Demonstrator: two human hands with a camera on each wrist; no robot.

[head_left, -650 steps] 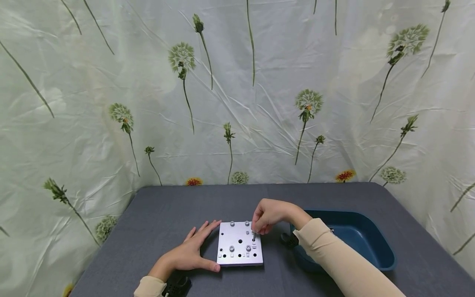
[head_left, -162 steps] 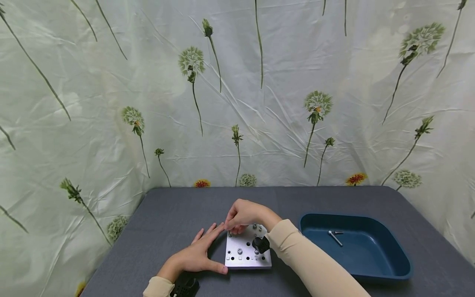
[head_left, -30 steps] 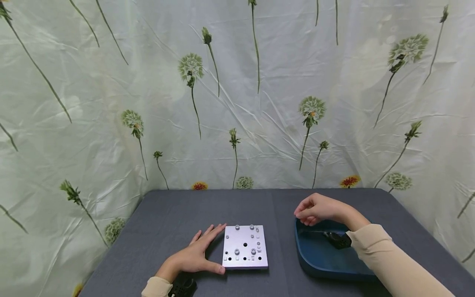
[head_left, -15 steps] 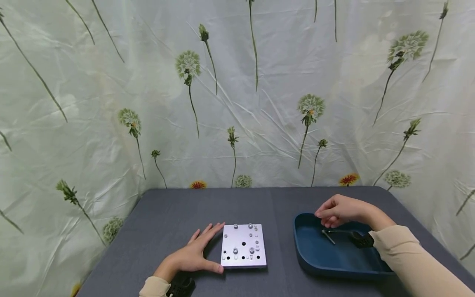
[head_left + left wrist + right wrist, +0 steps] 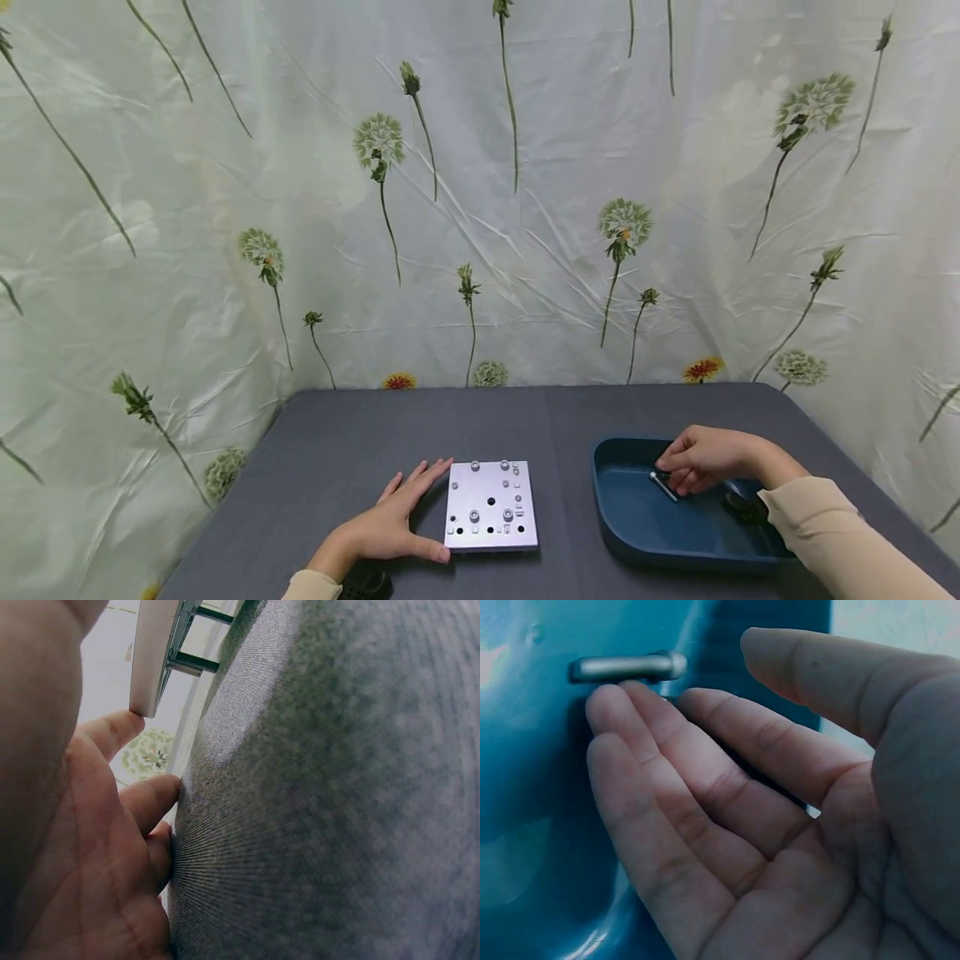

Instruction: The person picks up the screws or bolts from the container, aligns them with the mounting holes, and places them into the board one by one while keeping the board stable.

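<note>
- One silver bolt [image 5: 665, 487] inside the blue tray [image 5: 675, 557], flat on its floor, at the right part of the tabletop [image 5: 566, 483].
- From the right hand [image 5: 701, 461], bolt just to the left and slightly toward the near side, close beside the fingertips [image 5: 606, 701]. Right hand clearly the nearer one; left hand [image 5: 390, 525] well apart, on the left side of the metal plate [image 5: 487, 487].
- Long axis of the bolt: slanting from far left to near right. Thicker ribbed head pointing to far left, plain shank to near right.
- Right hand: thumb away from the other fingers in the right wrist view, fingers only gently bent, nothing visible pinched. Exact contact of fingertips with bolt: cannot tell.
- Left hand: widely spread, index finger and thumb touching the left edge of the plate, toward the far and the near corner, without any gripping.
- Metal plate: left of the tray, apart from it, with several round heads [image 5: 475, 466] on top and short dark posts [image 5: 196, 663] underneath.
</note>
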